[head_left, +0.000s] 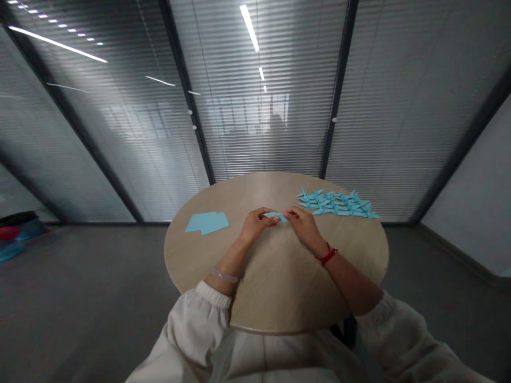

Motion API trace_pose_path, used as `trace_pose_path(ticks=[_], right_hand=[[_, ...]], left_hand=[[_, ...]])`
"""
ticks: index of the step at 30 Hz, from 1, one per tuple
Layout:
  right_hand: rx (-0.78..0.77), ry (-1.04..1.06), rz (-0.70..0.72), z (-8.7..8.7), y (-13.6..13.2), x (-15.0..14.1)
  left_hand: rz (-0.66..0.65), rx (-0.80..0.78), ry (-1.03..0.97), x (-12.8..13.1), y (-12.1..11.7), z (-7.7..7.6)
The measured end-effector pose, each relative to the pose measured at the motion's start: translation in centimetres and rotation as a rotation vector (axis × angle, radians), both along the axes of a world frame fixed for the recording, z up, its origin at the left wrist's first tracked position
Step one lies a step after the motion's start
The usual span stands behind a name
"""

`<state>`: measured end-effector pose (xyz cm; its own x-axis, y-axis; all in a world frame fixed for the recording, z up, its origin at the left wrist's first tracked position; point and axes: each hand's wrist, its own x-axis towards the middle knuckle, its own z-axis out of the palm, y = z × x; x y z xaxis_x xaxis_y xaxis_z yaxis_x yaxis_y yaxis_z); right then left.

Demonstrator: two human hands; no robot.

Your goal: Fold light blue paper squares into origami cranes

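Between my two hands is a small piece of folded blue paper (275, 215), held just above or on the round table. My left hand (256, 223) pinches its left part, thumb below and fingers above. At its right end, the fingertips of my right hand (302, 224) are closed on the paper. My fingers cover part of it, so its exact folded shape is hard to make out. Flat blue paper sheets (207, 222) lie overlapping to the left of my left hand. Beyond my right hand sits a cluster of folded blue paper cranes (337, 203), packed in rows.
The round wooden table (279, 287) stands in front of me, its near edge close to my lap. Behind it rises a glass partition with blinds (271, 143). Red, blue and black items (19, 234) lie on the floor at far left.
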<state>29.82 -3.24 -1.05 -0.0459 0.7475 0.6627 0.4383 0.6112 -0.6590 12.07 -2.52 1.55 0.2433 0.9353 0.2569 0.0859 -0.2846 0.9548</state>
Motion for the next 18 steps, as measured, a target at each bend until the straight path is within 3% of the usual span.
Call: trace_pose_path(ticks=[5,10,18], right_hand=[[0.092,-0.065,0.012,0.43,-0.5,-0.27],[0.239,-0.138,0.037,0.58,-0.79,-0.4],[0.286,-0.16,-0.004,0.47,-0.79,-0.59]], left_hand=[[0.102,0.06,0.045,0.1,-0.15,0.08],[0.089,0.041,-0.024,0.24,-0.23,0.07],[0.077,0.006,-0.115,0.31,-0.16,0.03]])
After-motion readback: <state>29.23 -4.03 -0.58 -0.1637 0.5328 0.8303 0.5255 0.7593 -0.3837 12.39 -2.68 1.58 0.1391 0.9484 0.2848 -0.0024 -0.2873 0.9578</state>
